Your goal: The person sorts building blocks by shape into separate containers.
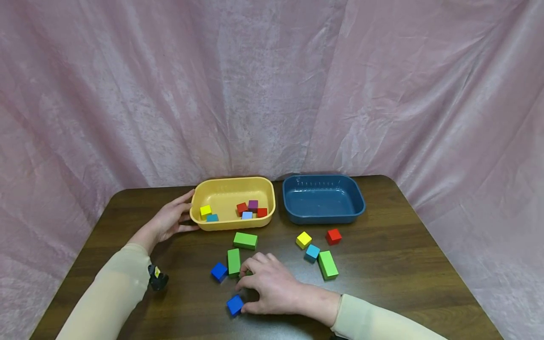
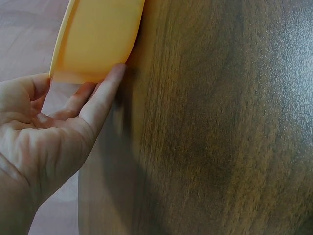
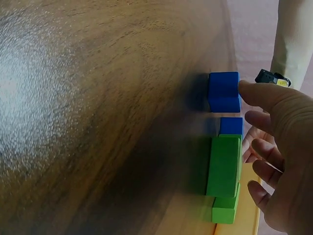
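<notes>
My left hand (image 1: pixel 170 219) holds the left end of the yellow tray (image 1: pixel 231 184), thumb and fingers spread against its outside; they also touch it in the left wrist view. My right hand (image 1: pixel 274 285) hovers low over the table, fingers loosely bent and apart. Its thumb tip meets the side of the near blue cube (image 1: pixel 235 305), and no finger closes on the cube's other side. Beyond lie a second blue cube (image 1: pixel 219 272) and a green block (image 1: pixel 233 262). Some green shows beneath the right fingers, mostly hidden. The right wrist view shows the thumb at the blue cube (image 3: pixel 224 93).
A dark blue tray (image 1: pixel 324 219) stands right of the yellow one. Several small cubes lie inside the yellow tray. Another green block (image 1: pixel 245 241) lies before it. To the right are a yellow cube (image 1: pixel 303 240), light blue cube (image 1: pixel 312 253), red cube (image 1: pixel 334 236) and green block (image 1: pixel 328 265).
</notes>
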{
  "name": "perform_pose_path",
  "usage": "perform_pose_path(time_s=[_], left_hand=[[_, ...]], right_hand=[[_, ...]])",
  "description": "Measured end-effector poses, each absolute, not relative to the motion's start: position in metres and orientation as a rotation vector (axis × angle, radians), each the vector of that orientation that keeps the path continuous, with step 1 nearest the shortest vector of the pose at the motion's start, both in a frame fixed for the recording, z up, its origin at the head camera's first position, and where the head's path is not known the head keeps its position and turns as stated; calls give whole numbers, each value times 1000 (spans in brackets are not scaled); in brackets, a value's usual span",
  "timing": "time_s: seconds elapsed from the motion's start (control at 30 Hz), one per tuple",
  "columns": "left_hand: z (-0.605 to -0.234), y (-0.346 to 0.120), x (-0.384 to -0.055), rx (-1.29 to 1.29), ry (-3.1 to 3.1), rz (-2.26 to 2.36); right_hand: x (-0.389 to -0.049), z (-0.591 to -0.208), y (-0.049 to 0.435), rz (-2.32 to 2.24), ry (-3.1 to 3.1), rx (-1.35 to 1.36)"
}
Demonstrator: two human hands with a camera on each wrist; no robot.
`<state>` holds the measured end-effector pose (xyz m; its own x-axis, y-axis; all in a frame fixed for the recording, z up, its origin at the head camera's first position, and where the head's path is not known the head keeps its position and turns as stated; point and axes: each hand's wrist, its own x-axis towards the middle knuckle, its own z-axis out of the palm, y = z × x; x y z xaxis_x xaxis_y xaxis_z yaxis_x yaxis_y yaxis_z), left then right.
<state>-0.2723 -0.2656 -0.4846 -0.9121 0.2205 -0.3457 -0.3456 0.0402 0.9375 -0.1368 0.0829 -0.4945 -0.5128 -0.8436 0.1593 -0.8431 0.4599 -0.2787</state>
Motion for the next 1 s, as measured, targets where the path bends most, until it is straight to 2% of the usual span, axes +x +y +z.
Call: perform_pose_path(time_s=[1.0], left_hand=[[-484,-265,-272,-131,1937,1924]], right_hand=[[-137,-499,79,-437,2698,-1545]])
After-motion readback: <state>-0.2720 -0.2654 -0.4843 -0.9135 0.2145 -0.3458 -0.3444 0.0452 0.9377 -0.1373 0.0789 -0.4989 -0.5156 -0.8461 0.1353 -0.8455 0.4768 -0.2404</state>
